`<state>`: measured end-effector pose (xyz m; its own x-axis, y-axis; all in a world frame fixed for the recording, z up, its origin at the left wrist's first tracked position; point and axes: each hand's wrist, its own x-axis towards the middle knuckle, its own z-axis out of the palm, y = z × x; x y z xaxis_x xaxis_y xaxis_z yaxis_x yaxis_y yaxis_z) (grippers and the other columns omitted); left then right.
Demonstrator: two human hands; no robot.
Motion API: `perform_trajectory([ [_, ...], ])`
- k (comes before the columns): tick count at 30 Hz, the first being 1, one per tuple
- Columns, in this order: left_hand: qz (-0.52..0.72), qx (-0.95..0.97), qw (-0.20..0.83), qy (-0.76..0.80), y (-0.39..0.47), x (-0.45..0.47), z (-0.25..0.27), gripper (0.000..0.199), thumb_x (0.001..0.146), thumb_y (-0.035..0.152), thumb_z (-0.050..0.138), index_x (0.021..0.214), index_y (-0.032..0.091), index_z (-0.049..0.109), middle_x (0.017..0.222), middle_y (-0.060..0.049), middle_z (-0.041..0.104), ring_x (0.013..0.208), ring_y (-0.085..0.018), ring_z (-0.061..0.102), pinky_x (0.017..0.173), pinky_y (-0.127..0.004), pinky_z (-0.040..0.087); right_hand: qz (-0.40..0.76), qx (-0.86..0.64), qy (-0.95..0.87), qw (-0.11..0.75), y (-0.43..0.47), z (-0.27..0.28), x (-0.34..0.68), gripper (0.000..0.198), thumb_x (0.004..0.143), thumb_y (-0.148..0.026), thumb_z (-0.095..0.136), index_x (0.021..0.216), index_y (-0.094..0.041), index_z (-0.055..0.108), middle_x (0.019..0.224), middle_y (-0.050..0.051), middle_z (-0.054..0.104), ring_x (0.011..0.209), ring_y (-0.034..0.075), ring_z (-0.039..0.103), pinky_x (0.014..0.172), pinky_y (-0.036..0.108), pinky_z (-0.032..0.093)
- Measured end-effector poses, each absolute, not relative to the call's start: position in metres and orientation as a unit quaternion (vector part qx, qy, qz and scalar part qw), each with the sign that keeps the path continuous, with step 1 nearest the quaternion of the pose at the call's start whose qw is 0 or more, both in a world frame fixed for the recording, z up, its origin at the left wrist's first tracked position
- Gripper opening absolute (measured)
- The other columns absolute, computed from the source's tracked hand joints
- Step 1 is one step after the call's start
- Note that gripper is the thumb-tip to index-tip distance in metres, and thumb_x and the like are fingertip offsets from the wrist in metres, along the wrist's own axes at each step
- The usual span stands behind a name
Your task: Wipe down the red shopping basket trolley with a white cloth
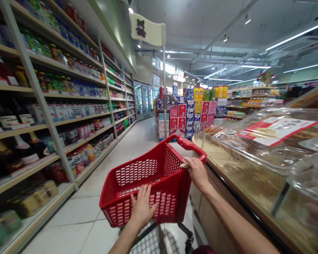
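Note:
A red plastic shopping cart (181,197) stands before me, turned sideways, and no goods show in the visible part of its basket. My left hand (143,208) lies against the near side of the basket, with its fingers spread and the fingertips at the rim. Beside the handle (192,145), my right hand (197,172) is closed at the cart's upper corner. A small whitish crumpled piece (184,163) shows at its fingertips; what it is I cannot make out. A pole with a cream bear flag (147,30) rises beyond the cart.
Shelves of bottles and cans (76,95) line the left side. On the right, a display counter (228,190) carries clear plastic food packs (270,135) close to my right arm. Stacked drink boxes (181,116) stand ahead, with glass-door fridges (143,98) farther back. Pale tiled floor (76,215) runs along the aisle.

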<state>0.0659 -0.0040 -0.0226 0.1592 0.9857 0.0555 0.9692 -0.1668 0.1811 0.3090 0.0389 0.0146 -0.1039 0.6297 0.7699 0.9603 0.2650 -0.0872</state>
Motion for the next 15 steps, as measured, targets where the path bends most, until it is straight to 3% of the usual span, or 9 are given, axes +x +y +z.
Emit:
perform_trajectory([
  [2,0.078,0.756,0.054,0.648,-0.007,0.071,-0.022,0.067,0.071,0.031,0.037,0.133,0.015,0.020,0.142,-0.008,0.018,0.131,-0.024,0.014,0.101,-0.058,0.009,-0.224,-0.576,-0.697,0.364,0.040,0.010,0.301,0.031,0.080,-0.009,0.042,0.106,-0.017,0.058,0.100,0.010,0.061,0.099,0.023,0.051,0.089,0.040,0.036],
  [7,0.064,0.754,0.052,0.651,-0.013,0.076,-0.023,0.068,0.070,0.028,0.037,0.134,0.014,0.017,0.143,-0.007,0.016,0.131,-0.023,0.011,0.101,-0.058,0.009,-0.187,-0.447,-0.820,0.306,0.033,-0.016,0.258,0.025,0.083,-0.017,0.047,0.105,-0.023,0.058,0.106,0.005,0.061,0.105,0.020,0.049,0.091,0.037,0.036],
  [15,0.079,0.762,0.053,0.641,-0.020,0.076,-0.026,0.071,0.067,0.024,0.037,0.134,0.013,0.017,0.143,-0.007,0.014,0.131,-0.024,0.009,0.101,-0.059,0.006,-0.167,-0.559,-0.736,0.345,0.037,-0.004,0.263,0.029,0.081,-0.012,0.045,0.106,-0.020,0.059,0.105,0.008,0.062,0.106,0.023,0.050,0.092,0.041,0.035],
])
